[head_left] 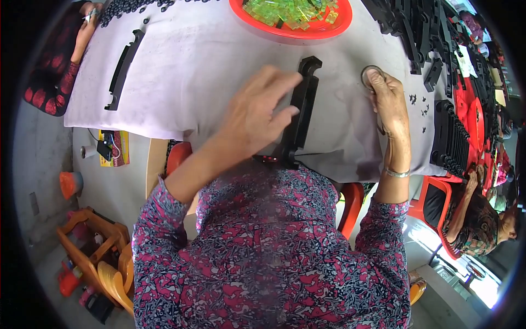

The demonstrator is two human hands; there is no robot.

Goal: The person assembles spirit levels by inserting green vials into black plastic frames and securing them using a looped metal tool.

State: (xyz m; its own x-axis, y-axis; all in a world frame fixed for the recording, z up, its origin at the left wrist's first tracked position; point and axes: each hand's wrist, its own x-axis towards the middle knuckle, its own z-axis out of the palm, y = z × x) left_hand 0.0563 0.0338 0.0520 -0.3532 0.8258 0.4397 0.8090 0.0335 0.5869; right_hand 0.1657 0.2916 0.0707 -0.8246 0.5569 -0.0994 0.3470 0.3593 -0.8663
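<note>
The strip (304, 107) is long, narrow and black, with a hooked far end and a channel-like inner side. It lies lengthwise on the bench (339, 118), slanting slightly, its near end close to the person's body. The blurred left hand (257, 109) is at its left edge; contact cannot be told. The disc (364, 77), small, round and greyish with a darker rim, sits under the right hand's (391, 104) thumb, apart from the strip.

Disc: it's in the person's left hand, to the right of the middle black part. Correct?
Wrong hand: the head view shows the disc in the right hand. It is to the right of the middle black part, as you say. The left hand is at that part, blurred.
</note>
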